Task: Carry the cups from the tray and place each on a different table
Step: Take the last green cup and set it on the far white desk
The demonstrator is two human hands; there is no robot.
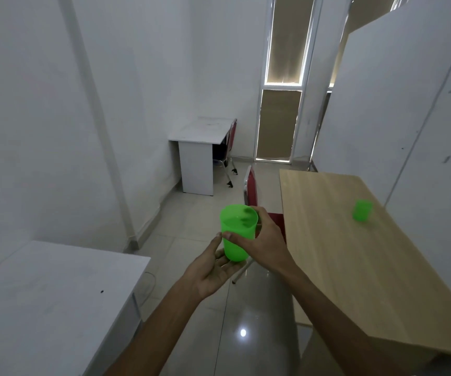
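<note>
Carrying step, mid-room: green cup (237,234) held upright over the floor, right hand (262,240) clamped round its rim and side, left hand (213,270) open-palmed beneath its base. Second green cup (362,210), blurred but apparently upright, already on the wooden worktop (354,267). Next move, by judgement: delivery to an unoccupied surface, either the near white worktop (42,294) or the far white worktop (202,130).

- This is looking like a small office room.
- A wooden table (354,253) and white tables (200,130) are standing by bare white walls (42,118).
- Red chairs (251,187) are sitting on a shiny tiled floor (205,308).
</note>
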